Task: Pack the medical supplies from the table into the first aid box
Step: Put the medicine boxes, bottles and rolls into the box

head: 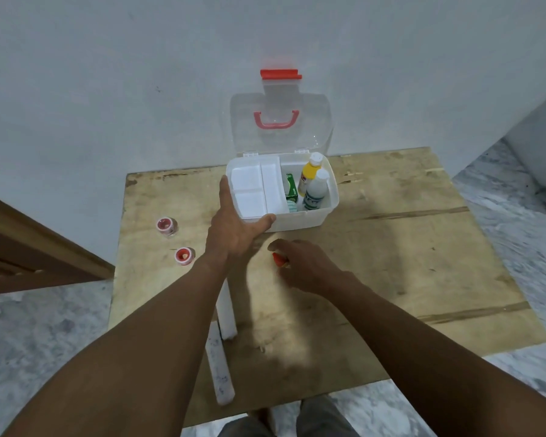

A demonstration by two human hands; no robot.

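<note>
Our left hand (234,228) grips the tray (254,192) at the left of the open box (322,212); bottles (312,184) stand at its right. Our right hand (306,266) closes on a small red item (279,259) on the tabletop (391,263); two jars (174,239) sit far left.

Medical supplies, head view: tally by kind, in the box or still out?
Bottles standing in the first aid box: 2 (yellow bottle, white bottle)
Green carton in the box: 1
Teal item in the box, kind unclear: 1
Small red-rimmed jars on the table: 2 ()
Small red item under the right hand: 1
Total: 7
</note>
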